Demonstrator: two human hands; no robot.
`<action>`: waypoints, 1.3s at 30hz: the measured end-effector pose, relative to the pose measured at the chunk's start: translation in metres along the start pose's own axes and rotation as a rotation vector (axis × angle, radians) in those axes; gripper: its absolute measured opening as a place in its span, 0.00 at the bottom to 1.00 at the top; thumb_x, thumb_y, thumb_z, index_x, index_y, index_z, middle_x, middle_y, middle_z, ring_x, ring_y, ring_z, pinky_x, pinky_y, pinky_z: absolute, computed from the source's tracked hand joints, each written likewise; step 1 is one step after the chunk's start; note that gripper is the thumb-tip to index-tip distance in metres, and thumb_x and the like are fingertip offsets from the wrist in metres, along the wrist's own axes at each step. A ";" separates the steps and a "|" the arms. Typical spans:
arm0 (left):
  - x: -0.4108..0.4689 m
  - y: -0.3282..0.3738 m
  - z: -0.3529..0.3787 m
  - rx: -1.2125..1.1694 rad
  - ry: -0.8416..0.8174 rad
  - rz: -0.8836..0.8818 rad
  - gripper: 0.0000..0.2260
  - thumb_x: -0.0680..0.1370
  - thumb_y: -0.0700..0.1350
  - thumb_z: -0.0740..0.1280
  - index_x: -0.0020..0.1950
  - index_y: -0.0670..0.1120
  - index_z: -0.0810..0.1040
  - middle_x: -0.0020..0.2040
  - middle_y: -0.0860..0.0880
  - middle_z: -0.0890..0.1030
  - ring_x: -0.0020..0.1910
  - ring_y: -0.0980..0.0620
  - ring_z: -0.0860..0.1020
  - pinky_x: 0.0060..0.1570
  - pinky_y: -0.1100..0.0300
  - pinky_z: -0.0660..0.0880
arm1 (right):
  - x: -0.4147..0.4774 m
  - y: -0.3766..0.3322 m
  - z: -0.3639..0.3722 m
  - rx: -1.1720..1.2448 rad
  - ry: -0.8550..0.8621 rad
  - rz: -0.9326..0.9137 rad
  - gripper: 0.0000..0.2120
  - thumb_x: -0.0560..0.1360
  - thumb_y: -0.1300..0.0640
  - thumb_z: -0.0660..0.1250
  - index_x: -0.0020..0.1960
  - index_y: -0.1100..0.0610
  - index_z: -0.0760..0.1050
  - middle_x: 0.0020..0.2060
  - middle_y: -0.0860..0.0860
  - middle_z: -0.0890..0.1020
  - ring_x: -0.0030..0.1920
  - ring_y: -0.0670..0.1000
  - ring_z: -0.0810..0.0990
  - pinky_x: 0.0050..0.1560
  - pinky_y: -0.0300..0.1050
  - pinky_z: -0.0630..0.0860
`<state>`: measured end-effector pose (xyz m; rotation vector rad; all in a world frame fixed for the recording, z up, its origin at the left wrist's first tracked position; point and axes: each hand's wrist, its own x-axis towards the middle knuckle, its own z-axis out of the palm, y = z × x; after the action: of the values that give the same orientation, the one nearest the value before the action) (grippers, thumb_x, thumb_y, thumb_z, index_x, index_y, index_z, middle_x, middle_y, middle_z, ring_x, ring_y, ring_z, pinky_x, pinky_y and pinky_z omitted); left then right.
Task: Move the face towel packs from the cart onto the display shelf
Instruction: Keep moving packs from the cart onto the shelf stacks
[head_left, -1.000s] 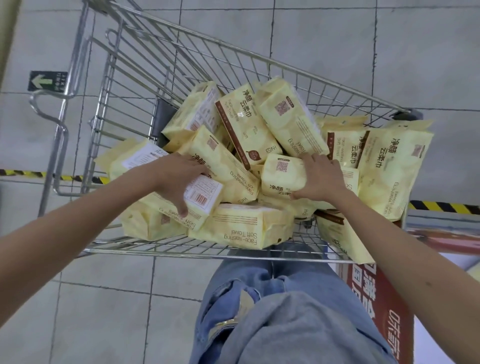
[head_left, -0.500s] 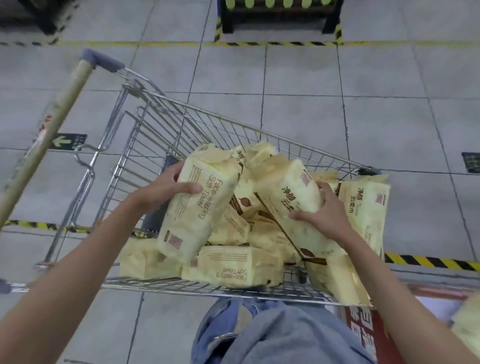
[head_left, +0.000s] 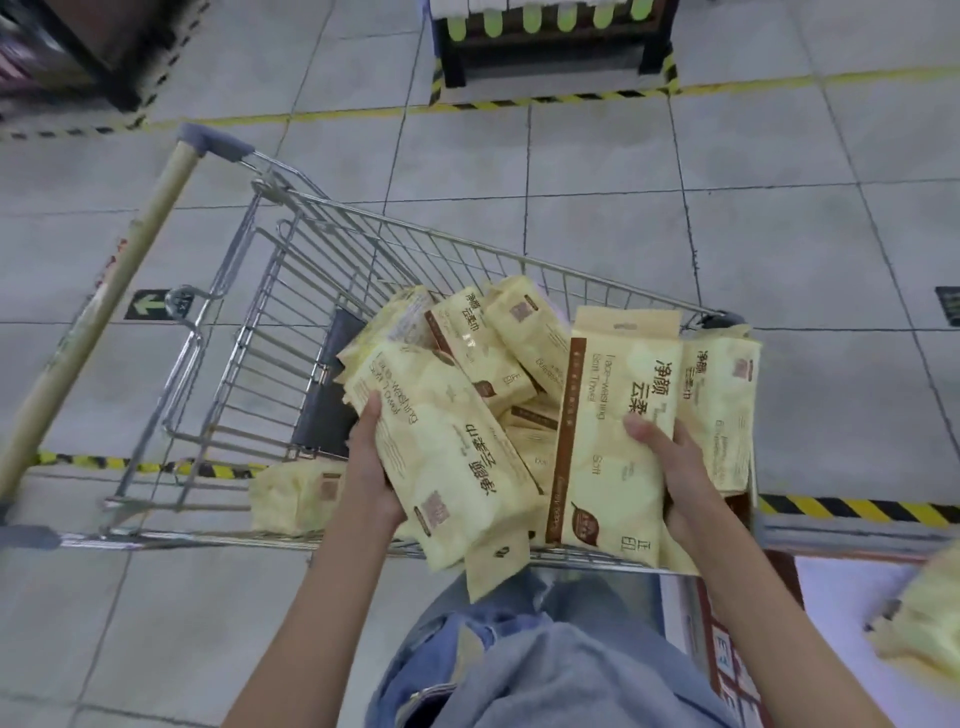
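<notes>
A wire shopping cart (head_left: 291, 291) stands in front of me with several pale yellow face towel packs (head_left: 483, 343) piled at its near right end. My left hand (head_left: 371, 467) grips one pack (head_left: 447, 452) from its left side, lifted and tilted above the pile. My right hand (head_left: 675, 473) holds a second pack (head_left: 608, 431) upright by its right edge, front label facing me. One more pack (head_left: 296, 496) lies flat at the cart's near left. The display shelf's white surface (head_left: 841, 613) shows at the lower right, with a yellow pack (head_left: 924, 634) on it.
Grey tiled floor surrounds the cart. Yellow-black hazard tape (head_left: 857, 506) runs across the floor on both sides. A dark shelf unit (head_left: 550, 47) stands at the far top, another dark one (head_left: 67, 47) at top left. The cart's beige handle (head_left: 104, 312) slants at the left.
Both hands went from resting on packs in the pile to each lifting a pack up out of the cart. My view has tilted up, showing more floor beyond the cart.
</notes>
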<state>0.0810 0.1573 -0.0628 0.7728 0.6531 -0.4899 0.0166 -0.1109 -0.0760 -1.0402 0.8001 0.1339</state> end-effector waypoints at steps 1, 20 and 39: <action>-0.002 -0.005 -0.004 -0.022 0.025 -0.009 0.26 0.72 0.60 0.66 0.66 0.47 0.76 0.60 0.41 0.81 0.57 0.39 0.79 0.56 0.43 0.75 | -0.004 0.004 -0.002 0.034 0.000 0.014 0.32 0.58 0.51 0.75 0.61 0.53 0.73 0.47 0.52 0.85 0.44 0.54 0.85 0.33 0.47 0.80; 0.052 0.064 -0.042 0.312 -0.180 -0.273 0.28 0.70 0.61 0.65 0.65 0.48 0.76 0.59 0.43 0.81 0.55 0.42 0.81 0.51 0.48 0.77 | -0.095 0.104 0.073 0.447 0.419 -0.032 0.30 0.63 0.56 0.71 0.64 0.57 0.73 0.53 0.57 0.83 0.49 0.56 0.84 0.36 0.48 0.81; -0.034 -0.040 -0.040 1.141 -0.777 -0.926 0.20 0.68 0.56 0.67 0.53 0.46 0.85 0.53 0.41 0.84 0.47 0.41 0.83 0.41 0.48 0.81 | -0.269 0.310 0.155 1.005 1.064 -0.248 0.30 0.63 0.50 0.73 0.64 0.55 0.72 0.54 0.57 0.83 0.53 0.60 0.82 0.56 0.63 0.76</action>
<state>0.0186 0.1683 -0.0798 1.1873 -0.1276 -1.9976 -0.2358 0.2478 -0.0841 -0.1526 1.4446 -1.0247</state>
